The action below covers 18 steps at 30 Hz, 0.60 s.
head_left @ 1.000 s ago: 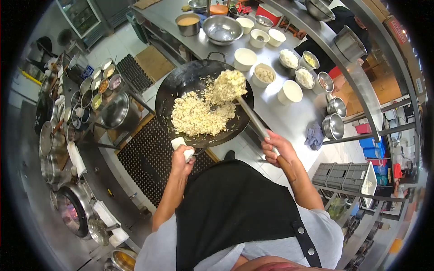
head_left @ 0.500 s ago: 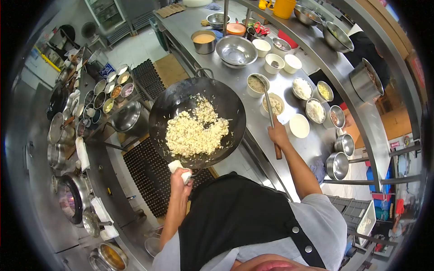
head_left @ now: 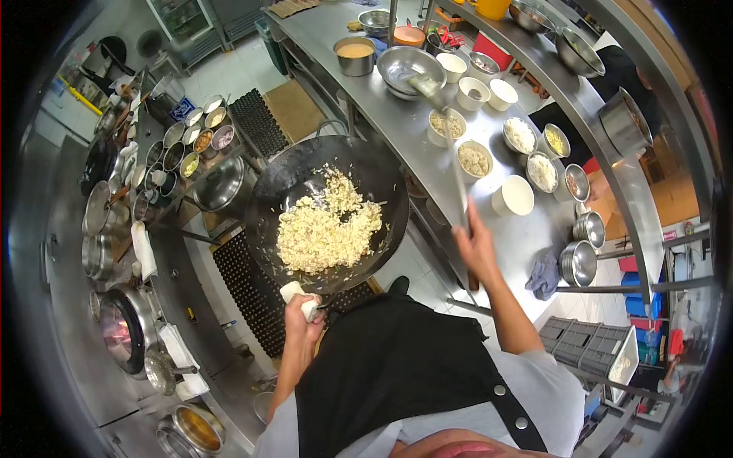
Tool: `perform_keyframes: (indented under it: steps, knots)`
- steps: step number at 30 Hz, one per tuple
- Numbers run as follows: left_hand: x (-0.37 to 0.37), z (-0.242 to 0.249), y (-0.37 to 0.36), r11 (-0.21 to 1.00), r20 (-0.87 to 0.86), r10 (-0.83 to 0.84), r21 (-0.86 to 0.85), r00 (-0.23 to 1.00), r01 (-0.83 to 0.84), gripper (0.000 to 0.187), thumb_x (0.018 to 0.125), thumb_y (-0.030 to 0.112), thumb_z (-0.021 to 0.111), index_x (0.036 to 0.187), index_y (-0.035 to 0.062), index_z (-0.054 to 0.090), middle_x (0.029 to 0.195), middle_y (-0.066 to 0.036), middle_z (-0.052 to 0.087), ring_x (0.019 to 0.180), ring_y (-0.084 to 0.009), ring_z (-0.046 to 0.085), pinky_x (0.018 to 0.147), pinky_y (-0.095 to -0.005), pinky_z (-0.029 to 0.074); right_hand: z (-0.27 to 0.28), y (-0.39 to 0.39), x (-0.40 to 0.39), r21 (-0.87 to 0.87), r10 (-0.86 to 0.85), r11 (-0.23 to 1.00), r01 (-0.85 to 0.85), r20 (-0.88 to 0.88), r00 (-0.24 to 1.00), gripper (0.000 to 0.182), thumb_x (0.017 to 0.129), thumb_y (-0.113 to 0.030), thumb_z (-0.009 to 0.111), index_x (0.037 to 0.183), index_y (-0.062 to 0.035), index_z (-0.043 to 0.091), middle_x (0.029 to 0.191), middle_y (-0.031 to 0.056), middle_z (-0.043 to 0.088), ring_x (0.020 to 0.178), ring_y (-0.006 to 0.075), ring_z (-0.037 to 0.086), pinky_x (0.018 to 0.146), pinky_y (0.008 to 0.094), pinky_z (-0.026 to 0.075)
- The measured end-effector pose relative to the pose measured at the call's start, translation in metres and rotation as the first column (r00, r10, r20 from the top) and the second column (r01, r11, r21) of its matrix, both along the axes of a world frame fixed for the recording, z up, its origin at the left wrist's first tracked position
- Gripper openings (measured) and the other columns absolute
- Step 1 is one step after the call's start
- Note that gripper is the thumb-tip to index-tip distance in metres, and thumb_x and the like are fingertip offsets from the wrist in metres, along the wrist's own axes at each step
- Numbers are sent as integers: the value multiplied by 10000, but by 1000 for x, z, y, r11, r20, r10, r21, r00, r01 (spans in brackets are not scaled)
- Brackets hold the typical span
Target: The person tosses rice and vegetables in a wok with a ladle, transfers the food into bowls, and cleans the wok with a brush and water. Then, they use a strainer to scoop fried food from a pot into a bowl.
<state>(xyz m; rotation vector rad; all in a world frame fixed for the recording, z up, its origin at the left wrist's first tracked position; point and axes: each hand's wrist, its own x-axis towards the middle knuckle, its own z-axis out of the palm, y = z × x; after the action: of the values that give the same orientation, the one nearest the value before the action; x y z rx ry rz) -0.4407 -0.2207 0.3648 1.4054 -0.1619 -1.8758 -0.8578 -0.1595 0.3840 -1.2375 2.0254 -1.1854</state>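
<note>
My left hand (head_left: 303,319) is closed round the near handle of a large black wok (head_left: 263,179), with a folded white cloth (head_left: 293,293) between palm and handle. Pale yellow fried rice (head_left: 324,235) lies in the wok. Over the steel table's edge, my right hand (head_left: 476,246) is wrapped round the wooden-ended handle of a long cooking ladle (head_left: 424,85). Motion blurs the ladle; its head is over or beside a wide steel bowl (head_left: 405,65). Below its shaft stand two white bowls of rice, the nearer bowl (head_left: 475,160) and the farther bowl (head_left: 446,126).
On the steel table (head_left: 427,172) are a white bowl (head_left: 513,196), bowls of white rice (head_left: 520,135) and a pot of orange liquid (head_left: 355,56). A shelf (head_left: 569,99) overhangs the right side. Ingredient tins (head_left: 203,140) line the left. A co-worker's dark clothing (head_left: 622,69) shows behind the shelf.
My right hand has swung the ladle away from the farther rice bowl, towards the wide steel bowl. The wok has shifted slightly left and down in view, still held by my left hand.
</note>
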Motion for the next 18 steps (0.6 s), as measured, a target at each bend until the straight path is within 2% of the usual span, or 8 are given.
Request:
perform_keyframes:
  steps: [3, 4, 5, 6, 8, 10, 13, 18]
  knots:
    - [-6, 27, -8, 999, -101, 18, 40, 995, -14, 115, 871, 135, 549, 977, 91, 536, 713, -90, 598, 500, -165, 518, 373, -260, 352, -18, 40, 67, 98, 251, 949, -300, 342, 905, 722, 946, -153, 664, 1590, -52, 354, 1306, 147, 644, 1089, 211, 624, 966, 325, 482]
    - [23, 6, -16, 1000, -187, -9, 5, 982, 10, 85, 930, 185, 552, 962, 106, 553, 708, -61, 592, 499, -163, 550, 372, -252, 402, -25, 51, 123, 165, 291, 911, -379, 395, 871, 716, 949, -155, 675, 1589, -62, 368, 1283, 146, 646, 1068, 180, 623, 952, 309, 489]
    - [46, -22, -40, 1000, -156, 21, -18, 987, -24, 114, 967, 222, 553, 933, 113, 562, 691, -35, 582, 485, -158, 560, 398, -246, 440, -16, 42, 175, 55, 353, 925, -376, 243, 903, 697, 947, -159, 685, 1575, -78, 395, 1381, 150, 624, 1085, 194, 595, 974, 353, 485]
    - [49, -41, -76, 995, -164, 16, -91, 986, -32, 94, 941, 186, 575, 877, 118, 566, 672, -22, 572, 468, -144, 541, 406, -246, 437, -7, 26, 201, 145, 272, 925, -352, 394, 878, 683, 956, -149, 666, 1578, -82, 391, 1405, 146, 607, 1099, 192, 590, 975, 350, 483]
    - [60, -24, -107, 958, -173, -175, -256, 969, 127, 70, 853, 106, 618, 810, 104, 562, 659, -15, 555, 467, -145, 535, 395, -268, 429, 29, 6, 232, 289, 105, 911, -295, 527, 843, 680, 959, -141, 654, 1581, -80, 384, 1288, 127, 650, 1008, 164, 594, 910, 323, 499]
    - [85, -18, -64, 982, -34, -62, -182, 997, 55, 57, 839, 100, 625, 844, 79, 572, 671, -27, 566, 468, -156, 542, 372, -287, 417, 41, 22, 232, -3, 190, 980, -200, 327, 926, 676, 956, -109, 632, 1584, -94, 381, 836, 4, 600, 652, 72, 524, 585, 253, 476]
    - [128, -14, -21, 965, -38, -143, -225, 989, 131, 62, 871, 110, 597, 916, 69, 593, 697, -26, 586, 508, -145, 577, 364, -285, 412, 90, 58, 244, 123, 60, 986, -115, 384, 922, 660, 956, -94, 613, 1580, -107, 396, 779, -7, 570, 589, 77, 521, 514, 257, 456]
    - [139, 19, -67, 962, -168, -174, -238, 970, 131, 69, 831, 92, 605, 877, 87, 554, 685, -62, 605, 452, -130, 484, 377, -256, 337, 101, 51, 260, 185, 64, 970, -156, 423, 904, 662, 961, -138, 622, 1582, -110, 394, 757, -2, 548, 604, 87, 515, 525, 271, 452]
